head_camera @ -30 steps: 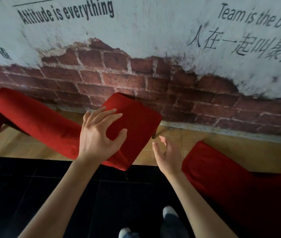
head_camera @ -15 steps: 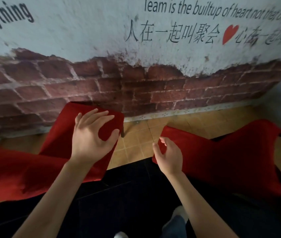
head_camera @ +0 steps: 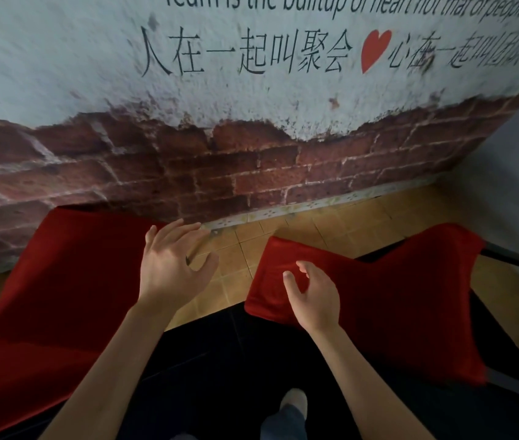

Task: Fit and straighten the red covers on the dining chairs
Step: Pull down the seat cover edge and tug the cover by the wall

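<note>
Two red-covered chairs fill the lower part of the frame, one on each side of a gap of tan floor tiles (head_camera: 245,249). The left chair cover (head_camera: 61,281) spreads from the middle left down to the lower left corner, its top edge lying against the foot of the brick-patterned wall (head_camera: 220,173). The right chair cover (head_camera: 394,296) runs from the centre right toward the lower right, its near corner hanging over the dark floor (head_camera: 220,360) at the bottom. The left hand (head_camera: 172,268) hovers at the right edge of the left cover, fingers spread and loosely bent, thumb out over the tiles; its grip is wide and holds nothing. The right hand (head_camera: 313,296) sits over the left end of the right cover, fingers loosely curled with the thumb raised; its grip is relaxed and holds no cloth, and whether the palm touches the fabric cannot be told. Above the bricks, the wall is white plaster with black lettering and a red heart (head_camera: 375,50) in the upper right. A shoe (head_camera: 293,400) and a trouser leg show at the bottom centre.
</note>
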Demonstrator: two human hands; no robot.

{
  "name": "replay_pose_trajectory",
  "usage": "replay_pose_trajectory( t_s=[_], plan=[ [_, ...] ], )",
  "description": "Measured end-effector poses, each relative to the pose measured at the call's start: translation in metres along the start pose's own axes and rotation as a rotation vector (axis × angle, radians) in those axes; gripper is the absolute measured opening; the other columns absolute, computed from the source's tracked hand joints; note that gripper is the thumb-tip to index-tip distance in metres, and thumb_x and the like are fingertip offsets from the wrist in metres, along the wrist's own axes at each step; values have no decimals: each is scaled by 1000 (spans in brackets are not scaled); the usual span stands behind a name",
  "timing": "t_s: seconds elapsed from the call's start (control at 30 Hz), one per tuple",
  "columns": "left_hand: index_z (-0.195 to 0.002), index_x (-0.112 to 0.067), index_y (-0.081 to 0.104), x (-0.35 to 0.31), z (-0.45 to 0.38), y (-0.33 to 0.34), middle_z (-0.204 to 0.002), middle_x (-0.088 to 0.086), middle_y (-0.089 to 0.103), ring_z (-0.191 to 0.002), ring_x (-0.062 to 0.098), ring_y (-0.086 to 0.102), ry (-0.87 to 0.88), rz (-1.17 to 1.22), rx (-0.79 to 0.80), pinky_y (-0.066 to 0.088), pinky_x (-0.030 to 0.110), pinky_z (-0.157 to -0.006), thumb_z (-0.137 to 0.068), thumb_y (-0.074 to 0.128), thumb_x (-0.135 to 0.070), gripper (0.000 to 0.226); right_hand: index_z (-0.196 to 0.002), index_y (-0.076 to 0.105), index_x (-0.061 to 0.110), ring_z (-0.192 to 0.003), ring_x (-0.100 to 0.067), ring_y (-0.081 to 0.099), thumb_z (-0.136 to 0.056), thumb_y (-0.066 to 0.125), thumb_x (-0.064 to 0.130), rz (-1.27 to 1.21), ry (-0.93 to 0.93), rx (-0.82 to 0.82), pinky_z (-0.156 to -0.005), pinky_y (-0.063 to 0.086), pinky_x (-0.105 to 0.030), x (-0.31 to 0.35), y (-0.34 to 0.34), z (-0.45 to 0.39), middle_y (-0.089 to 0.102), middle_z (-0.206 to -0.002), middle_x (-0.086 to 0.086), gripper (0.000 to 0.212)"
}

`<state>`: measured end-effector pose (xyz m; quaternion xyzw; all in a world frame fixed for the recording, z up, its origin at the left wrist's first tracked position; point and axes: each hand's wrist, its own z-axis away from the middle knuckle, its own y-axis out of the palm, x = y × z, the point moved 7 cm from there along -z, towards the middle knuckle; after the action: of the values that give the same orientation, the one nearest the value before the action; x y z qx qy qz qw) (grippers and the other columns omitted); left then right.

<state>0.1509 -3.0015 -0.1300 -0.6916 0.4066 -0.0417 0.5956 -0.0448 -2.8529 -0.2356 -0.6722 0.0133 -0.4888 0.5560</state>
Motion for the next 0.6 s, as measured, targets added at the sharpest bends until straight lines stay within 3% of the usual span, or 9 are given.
replay_pose_trajectory(
  t_s=[0.17,0.33,0.43,0.6],
  plan=[
    [-101,-10,74,-2,-31,55,-109,6,71,-114,29,60,-4,9,33,27,52,-106,-74,71,-28,33,-126,60,13,-113,-16,59,-92,50,48,8,46,12,-87,40,-23,-29,10,-41,65,-121,-1,50],
    [-107,-11,73,8,-56,133,-112,4,69,-118,25,56,22,40,188,24,49,-114,-76,78,-19,32,-127,59,15,-113,-16,58,-91,48,51,31,176,-11,-86,37,-22,-74,40,-58,65,-121,0,52],
    [-113,-17,70,18,-68,193,-121,-2,65,-124,18,50,69,48,239,5,28,-117,-82,72,-28,33,-127,59,17,-113,-16,57,-88,44,55,32,233,-32,-85,35,-23,-107,70,-71,64,-120,0,57],
    [-113,-18,69,53,-56,308,-121,-2,65,-125,18,49,89,81,296,10,41,-117,-83,70,-32,33,-126,59,14,-112,-19,58,-90,51,50,25,277,-23,-85,35,-24,-178,153,-87,64,-119,-2,52]
  ],
)
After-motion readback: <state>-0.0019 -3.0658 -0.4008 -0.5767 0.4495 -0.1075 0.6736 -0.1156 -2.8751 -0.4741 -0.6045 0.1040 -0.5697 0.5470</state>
